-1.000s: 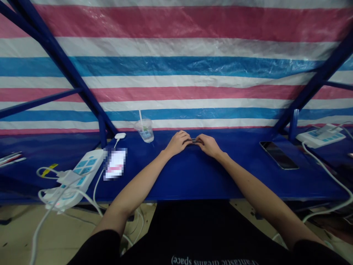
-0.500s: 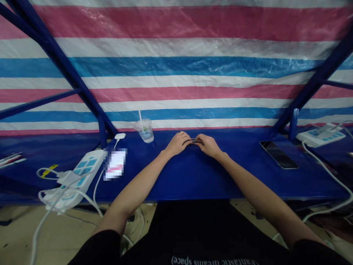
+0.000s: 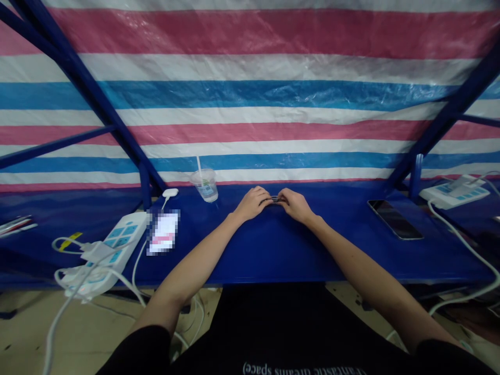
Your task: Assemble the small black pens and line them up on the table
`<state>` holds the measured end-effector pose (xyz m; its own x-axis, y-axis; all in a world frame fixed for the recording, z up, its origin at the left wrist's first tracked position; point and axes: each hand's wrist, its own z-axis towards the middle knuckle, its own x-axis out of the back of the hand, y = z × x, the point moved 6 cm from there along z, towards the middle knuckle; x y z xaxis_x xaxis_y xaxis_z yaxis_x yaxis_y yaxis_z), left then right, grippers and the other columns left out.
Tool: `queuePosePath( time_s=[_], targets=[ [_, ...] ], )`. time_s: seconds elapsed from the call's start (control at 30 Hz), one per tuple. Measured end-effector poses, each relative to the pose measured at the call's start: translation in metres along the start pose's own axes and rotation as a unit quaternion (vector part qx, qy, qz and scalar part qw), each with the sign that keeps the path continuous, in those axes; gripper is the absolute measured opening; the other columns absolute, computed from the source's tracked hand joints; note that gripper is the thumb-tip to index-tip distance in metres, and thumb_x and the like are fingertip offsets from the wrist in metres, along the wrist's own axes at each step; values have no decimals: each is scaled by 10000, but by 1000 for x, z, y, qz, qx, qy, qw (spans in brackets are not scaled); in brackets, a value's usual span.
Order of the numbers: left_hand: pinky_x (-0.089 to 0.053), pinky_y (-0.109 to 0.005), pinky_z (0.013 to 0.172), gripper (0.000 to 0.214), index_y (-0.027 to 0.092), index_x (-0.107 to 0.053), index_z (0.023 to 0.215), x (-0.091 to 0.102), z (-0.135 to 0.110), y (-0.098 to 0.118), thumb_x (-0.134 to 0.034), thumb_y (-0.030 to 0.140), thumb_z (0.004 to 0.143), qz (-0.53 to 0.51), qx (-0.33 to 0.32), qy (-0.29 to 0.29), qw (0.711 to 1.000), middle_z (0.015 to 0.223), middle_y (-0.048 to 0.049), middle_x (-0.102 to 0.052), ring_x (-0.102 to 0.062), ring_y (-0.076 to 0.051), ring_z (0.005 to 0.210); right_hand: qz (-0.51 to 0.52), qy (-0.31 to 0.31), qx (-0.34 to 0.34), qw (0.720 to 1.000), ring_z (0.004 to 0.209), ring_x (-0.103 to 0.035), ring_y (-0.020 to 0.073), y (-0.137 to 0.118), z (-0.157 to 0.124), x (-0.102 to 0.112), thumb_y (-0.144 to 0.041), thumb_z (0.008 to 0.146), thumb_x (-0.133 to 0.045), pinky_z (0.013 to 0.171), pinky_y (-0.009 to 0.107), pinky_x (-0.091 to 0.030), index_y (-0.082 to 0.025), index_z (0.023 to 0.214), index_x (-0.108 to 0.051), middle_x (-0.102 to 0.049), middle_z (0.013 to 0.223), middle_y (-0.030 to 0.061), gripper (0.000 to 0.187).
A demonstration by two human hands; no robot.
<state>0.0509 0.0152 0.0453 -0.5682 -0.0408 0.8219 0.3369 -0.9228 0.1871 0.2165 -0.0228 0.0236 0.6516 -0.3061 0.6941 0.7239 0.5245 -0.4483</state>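
Both hands meet over the middle of the blue table (image 3: 273,245), toward its back edge. My left hand (image 3: 254,201) has its fingers closed on the left end of a small dark object with a shiny edge (image 3: 275,199). On the opposite end, the fingers of my right hand (image 3: 294,203) pinch the same object. Only a narrow strip of it shows between the fingertips, so its kind cannot be made out. Left of my hands stands a clear plastic cup (image 3: 208,191) with a white straw, upright but looking tilted from this angle.
A dark-screened phone (image 3: 395,219) lies at the right. On the left are a pixelated bright item (image 3: 164,233), a white charger piece (image 3: 170,192) and a power strip (image 3: 127,239) with tangled white cables. Another power strip (image 3: 455,194) sits far right. Blue frame bars and a striped sheet (image 3: 265,94) stand behind.
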Motion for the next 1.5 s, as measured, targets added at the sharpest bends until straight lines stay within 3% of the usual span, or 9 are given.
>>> queuePosePath(
  time_s=[0.33,0.47,0.57,0.7,0.8,0.87,1.03,1.23,1.5],
  targets=[
    [-491,-429,926,224,218,-781,1002,6,0,-1,-599,347,1026,14,-5,41,999,1005,-70,-747,-633,-230,1005,-96,-16,-25,995,846,-655,224,-2,2,1,-332,1013,-599,806,341,-415,-235,990,-758,-757,909,66,188],
    [-489,-426,926,216,209,-766,979,9,-1,-3,-612,354,1021,23,10,66,997,988,-64,-752,-644,-222,968,-72,42,-87,993,801,-658,233,5,2,9,-520,956,-660,796,358,-439,-236,899,-776,-750,832,77,312],
    [-495,-429,919,234,197,-751,958,13,-1,-5,-612,374,1020,41,31,89,995,968,-66,-752,-646,-230,953,42,108,-166,979,751,-658,231,18,1,16,-656,867,-699,731,342,-467,-231,916,-765,-740,790,61,433],
    [-509,-425,908,256,189,-738,982,16,-3,-9,-572,375,1039,52,56,110,991,964,-70,-745,-646,-230,950,300,142,-226,916,616,-607,188,33,3,15,-771,861,-607,608,308,-466,-186,901,-727,-706,711,59,598],
    [-517,-422,916,252,190,-732,998,16,-4,-13,-559,368,1044,46,67,117,990,962,-69,-735,-641,-228,958,451,113,-256,847,550,-554,159,38,6,9,-853,896,-438,537,292,-434,-177,935,-713,-691,708,73,731],
    [-521,-417,915,251,189,-730,1000,15,-4,-14,-552,359,1047,40,67,110,991,961,-69,-731,-635,-228,957,496,77,-259,825,557,-546,164,36,7,7,-878,907,-337,549,303,-442,-185,984,-713,-685,731,79,792],
    [-524,-414,910,242,181,-729,1013,14,-3,-12,-554,345,1045,31,63,98,993,975,-77,-730,-633,-231,955,493,11,-251,833,572,-536,182,30,6,3,-870,919,-284,619,344,-478,-230,1010,-670,-653,751,59,753],
    [-519,-412,922,248,181,-727,1019,14,-4,-12,-556,359,1046,32,63,97,993,983,-79,-726,-632,-228,961,478,15,-239,845,603,-536,193,30,5,0,-813,923,-425,664,345,-497,-262,913,-536,-538,646,-1,562],
    [-518,-401,908,229,167,-717,1005,13,-3,-10,-573,342,1040,39,54,98,993,976,-75,-732,-633,-224,944,511,33,-253,821,569,-507,184,30,6,0,-837,940,-337,629,339,-488,-257,917,-549,-491,608,-11,618]
  ],
)
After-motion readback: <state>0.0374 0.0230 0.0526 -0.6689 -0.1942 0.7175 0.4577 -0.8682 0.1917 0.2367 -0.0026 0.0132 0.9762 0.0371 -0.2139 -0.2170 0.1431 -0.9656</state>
